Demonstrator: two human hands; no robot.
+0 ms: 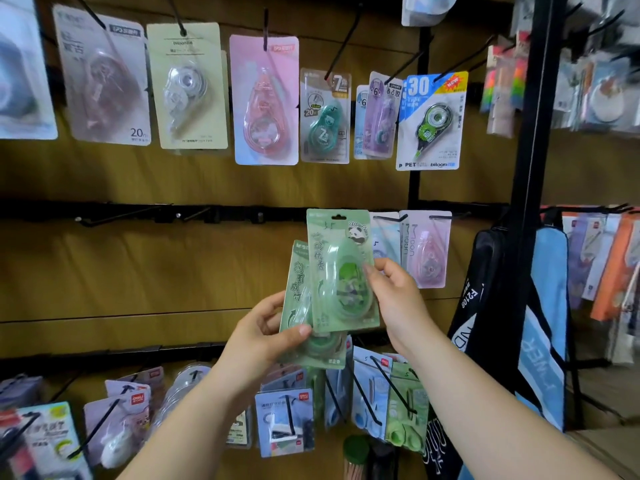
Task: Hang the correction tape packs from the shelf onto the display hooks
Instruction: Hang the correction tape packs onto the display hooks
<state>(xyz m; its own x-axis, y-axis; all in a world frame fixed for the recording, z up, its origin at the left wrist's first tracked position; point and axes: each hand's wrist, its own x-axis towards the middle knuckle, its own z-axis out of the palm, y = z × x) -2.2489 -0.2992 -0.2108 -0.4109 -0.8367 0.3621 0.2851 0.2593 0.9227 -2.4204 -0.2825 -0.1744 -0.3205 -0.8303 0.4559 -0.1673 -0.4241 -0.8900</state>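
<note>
The left hand (268,327) pinches the rear green carded correction tape pack (294,306) by its lower edge. Just right, the right hand (398,299) grips the front green panda-printed blister pack (341,268), its top hole near the black display rail (207,214) above. The overlapped packs may snag, so one could slip.

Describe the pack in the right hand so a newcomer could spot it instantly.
Start at the middle black rail on the wooden wall and look below its right end. Two green packs are held there; the right hand pinches the front pack while the left hand holds the back pack. The front one sits higher, with a panda sticker at its top right.
</note>
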